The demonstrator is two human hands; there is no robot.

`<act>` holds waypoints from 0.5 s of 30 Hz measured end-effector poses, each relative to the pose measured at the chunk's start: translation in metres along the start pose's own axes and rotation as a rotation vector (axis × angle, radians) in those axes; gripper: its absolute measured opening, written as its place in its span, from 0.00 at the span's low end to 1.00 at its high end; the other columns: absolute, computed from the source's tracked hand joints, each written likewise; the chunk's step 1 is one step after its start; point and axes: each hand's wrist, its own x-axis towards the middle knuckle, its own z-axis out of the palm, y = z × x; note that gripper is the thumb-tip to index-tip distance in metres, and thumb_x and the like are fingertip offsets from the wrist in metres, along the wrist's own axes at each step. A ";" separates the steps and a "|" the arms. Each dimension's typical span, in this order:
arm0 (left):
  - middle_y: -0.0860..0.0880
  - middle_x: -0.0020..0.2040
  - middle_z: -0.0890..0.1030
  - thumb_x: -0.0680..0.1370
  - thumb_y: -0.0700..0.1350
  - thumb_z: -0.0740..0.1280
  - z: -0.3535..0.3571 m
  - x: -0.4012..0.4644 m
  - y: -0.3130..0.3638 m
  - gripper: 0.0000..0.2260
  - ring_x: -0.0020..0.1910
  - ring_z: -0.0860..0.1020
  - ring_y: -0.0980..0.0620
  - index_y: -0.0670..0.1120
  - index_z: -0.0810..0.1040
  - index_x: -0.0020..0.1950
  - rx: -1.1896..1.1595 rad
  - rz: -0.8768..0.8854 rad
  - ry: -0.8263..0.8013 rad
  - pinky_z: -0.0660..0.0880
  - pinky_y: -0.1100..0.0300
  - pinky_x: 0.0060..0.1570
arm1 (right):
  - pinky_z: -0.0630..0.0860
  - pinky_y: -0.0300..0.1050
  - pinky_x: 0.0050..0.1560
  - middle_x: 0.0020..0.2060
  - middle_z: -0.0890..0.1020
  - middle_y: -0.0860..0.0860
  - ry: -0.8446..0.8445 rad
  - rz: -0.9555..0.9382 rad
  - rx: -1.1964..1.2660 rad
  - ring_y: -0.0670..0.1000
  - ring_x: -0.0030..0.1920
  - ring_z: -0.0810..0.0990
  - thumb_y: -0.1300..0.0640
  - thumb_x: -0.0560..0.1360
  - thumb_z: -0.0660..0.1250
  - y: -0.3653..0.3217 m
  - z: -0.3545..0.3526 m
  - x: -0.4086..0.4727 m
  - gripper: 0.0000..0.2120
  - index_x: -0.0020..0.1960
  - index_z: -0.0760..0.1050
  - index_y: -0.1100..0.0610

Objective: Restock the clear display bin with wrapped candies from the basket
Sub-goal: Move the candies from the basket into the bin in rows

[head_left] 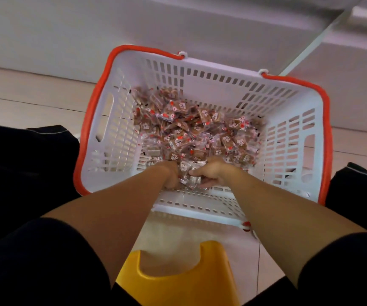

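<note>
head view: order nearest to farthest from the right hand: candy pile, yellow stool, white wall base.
From the right hand:
1. Candy pile, touching it, in the basket.
2. Yellow stool, below, between the arms.
3. White wall base, beyond the basket's far rim.

The fingertips of both hands, left hand (171, 175) and right hand (211, 171), are buried among the wrapped candies (196, 133), so their grip cannot be judged. Print on the wrappers is too blurred to read. The yellow stool (178, 281) is cut off by the bottom edge.
</note>
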 end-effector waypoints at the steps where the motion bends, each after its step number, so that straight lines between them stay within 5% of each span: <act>1: 0.45 0.62 0.78 0.75 0.55 0.72 -0.001 0.001 0.000 0.24 0.57 0.77 0.44 0.44 0.75 0.66 0.005 0.013 -0.019 0.75 0.51 0.60 | 0.82 0.44 0.29 0.46 0.80 0.59 -0.046 0.031 0.012 0.53 0.36 0.84 0.59 0.70 0.79 0.001 -0.007 -0.001 0.16 0.48 0.73 0.63; 8: 0.43 0.72 0.70 0.79 0.63 0.61 -0.007 -0.005 -0.001 0.27 0.68 0.71 0.41 0.49 0.69 0.74 0.167 0.086 -0.101 0.69 0.47 0.68 | 0.84 0.47 0.39 0.57 0.78 0.57 -0.170 0.069 0.133 0.54 0.51 0.81 0.59 0.72 0.76 0.011 -0.035 -0.010 0.13 0.52 0.76 0.61; 12: 0.45 0.58 0.77 0.78 0.63 0.62 -0.009 -0.011 -0.003 0.24 0.55 0.76 0.46 0.44 0.77 0.61 0.189 0.025 -0.146 0.74 0.50 0.60 | 0.85 0.50 0.41 0.52 0.79 0.55 -0.184 0.062 0.133 0.52 0.42 0.85 0.61 0.77 0.70 0.015 -0.045 -0.017 0.08 0.54 0.74 0.62; 15: 0.46 0.48 0.76 0.77 0.57 0.64 -0.017 -0.017 -0.001 0.14 0.42 0.75 0.49 0.47 0.75 0.50 0.173 -0.005 -0.194 0.74 0.56 0.46 | 0.85 0.52 0.40 0.52 0.80 0.58 0.012 -0.012 -0.041 0.55 0.45 0.84 0.63 0.77 0.70 0.016 -0.053 -0.021 0.15 0.61 0.73 0.64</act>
